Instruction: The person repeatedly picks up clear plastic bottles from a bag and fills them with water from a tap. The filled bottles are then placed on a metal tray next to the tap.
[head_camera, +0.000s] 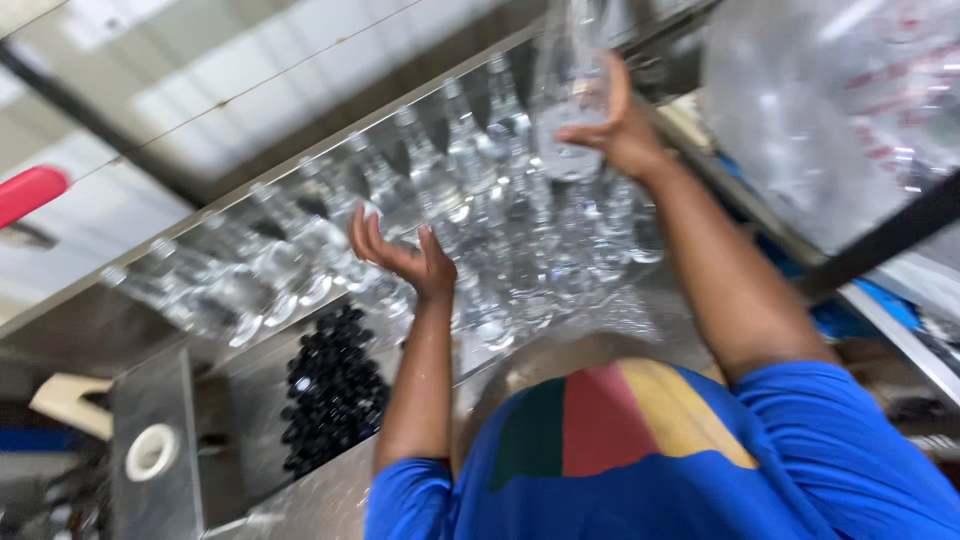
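Sleeves: blue shirt (640, 480) lay closest, below the metal table (330, 500).
Right hand: right hand (615, 125) was clamped on a clear glass bottle (570, 110), raised above the table's far end.
Left hand: left hand (400, 255) hung empty, fingers spread, over the bottle rows (420, 210).
Progress: many bottles already stood on the table; black caps (335, 390) sat heaped beside them, seemingly not fitted yet.
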